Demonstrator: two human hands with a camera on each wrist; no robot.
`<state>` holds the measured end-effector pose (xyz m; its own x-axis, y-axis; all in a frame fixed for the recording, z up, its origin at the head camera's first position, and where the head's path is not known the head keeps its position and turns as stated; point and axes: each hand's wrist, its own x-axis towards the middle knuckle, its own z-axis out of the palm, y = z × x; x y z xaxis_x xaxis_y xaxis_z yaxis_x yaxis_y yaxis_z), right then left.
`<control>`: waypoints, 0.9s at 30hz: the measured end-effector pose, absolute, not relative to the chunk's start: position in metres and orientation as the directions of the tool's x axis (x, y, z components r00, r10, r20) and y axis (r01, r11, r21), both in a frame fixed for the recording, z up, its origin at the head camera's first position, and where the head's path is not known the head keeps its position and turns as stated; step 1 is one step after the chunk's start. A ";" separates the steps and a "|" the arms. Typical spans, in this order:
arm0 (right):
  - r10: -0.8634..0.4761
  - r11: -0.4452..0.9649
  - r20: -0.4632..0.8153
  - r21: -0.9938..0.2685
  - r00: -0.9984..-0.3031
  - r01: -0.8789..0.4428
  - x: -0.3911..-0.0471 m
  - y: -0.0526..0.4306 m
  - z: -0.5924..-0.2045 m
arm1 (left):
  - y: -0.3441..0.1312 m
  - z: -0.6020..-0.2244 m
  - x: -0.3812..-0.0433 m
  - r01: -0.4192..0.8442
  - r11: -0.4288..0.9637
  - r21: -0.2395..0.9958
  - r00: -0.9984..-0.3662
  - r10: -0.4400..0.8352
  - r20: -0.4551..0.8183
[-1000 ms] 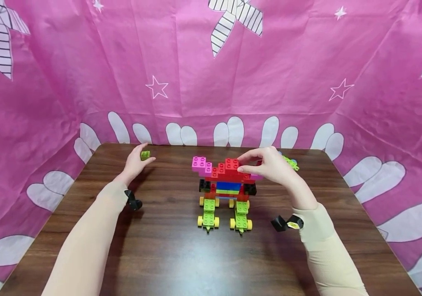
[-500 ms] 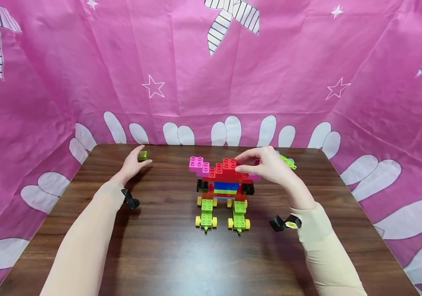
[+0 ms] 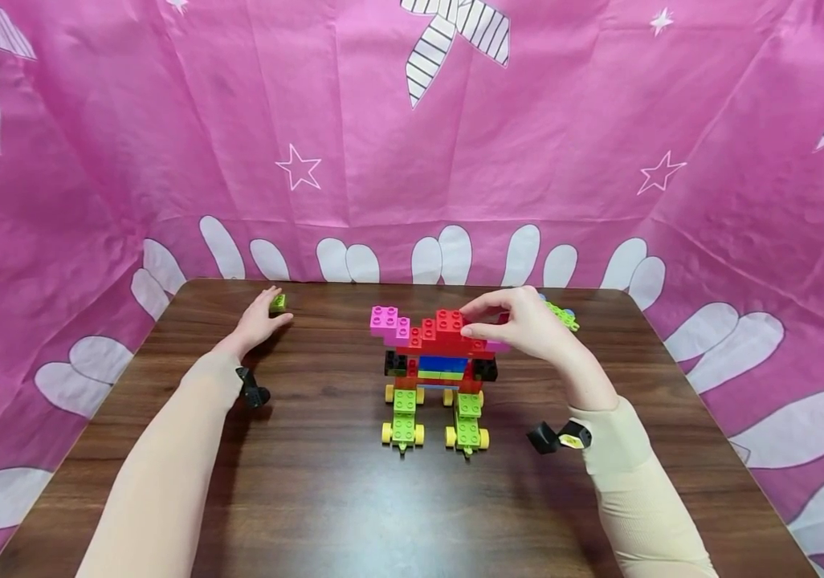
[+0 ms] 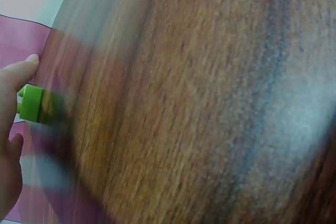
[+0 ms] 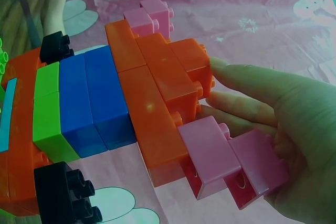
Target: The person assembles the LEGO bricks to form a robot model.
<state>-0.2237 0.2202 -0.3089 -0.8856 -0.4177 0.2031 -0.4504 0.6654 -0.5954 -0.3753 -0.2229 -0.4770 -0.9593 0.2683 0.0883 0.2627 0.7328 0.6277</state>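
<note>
A figure of building bricks stands on the table, with a red upper body (image 3: pixel 430 345), pink end bricks (image 3: pixel 385 319) and green wheeled feet (image 3: pixel 403 425). My right hand (image 3: pixel 536 325) pinches the red top brick (image 3: pixel 450 320) between thumb and fingers. Seen from the right wrist, that brick (image 5: pixel 191 59) looks orange, and the fingers reach behind it. Far to the left, my left hand (image 3: pixel 253 327) reaches beside a small green brick (image 3: pixel 279 303). In the left wrist view, a finger and the thumb stand apart on either side of the green brick (image 4: pixel 32 104).
Another green piece with blue parts (image 3: pixel 562 315) lies behind my right hand at the table's back right. The brown table (image 3: pixel 332 498) ends at a pink patterned cloth (image 3: pixel 383 185) hanging at the back and sides.
The head view has shifted slightly. My left hand has lowered a little around the green brick. The right hand keeps its pinch on the red brick, and the figure stays in place.
</note>
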 end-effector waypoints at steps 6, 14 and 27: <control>-0.422 0.659 0.214 -0.595 -0.881 -0.460 -0.224 0.220 -0.309 | -0.223 -0.478 -0.374 0.243 0.777 0.581 -0.964 0.258 0.059; -0.417 0.661 0.216 -0.594 -0.883 -0.458 -0.225 0.221 -0.311 | -0.223 -0.483 -0.376 0.266 0.765 0.587 -0.962 0.245 0.118; -0.414 0.665 0.215 -0.591 -0.884 -0.455 -0.225 0.220 -0.310 | -0.222 -0.483 -0.372 0.249 0.747 0.617 -0.968 0.213 0.133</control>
<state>-0.2247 0.2202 -0.3105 -0.8845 -0.4144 0.2145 -0.4553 0.6655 -0.5915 -0.3718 -0.2223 -0.4828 -0.9680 0.2129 0.1326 0.2487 0.7465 0.6171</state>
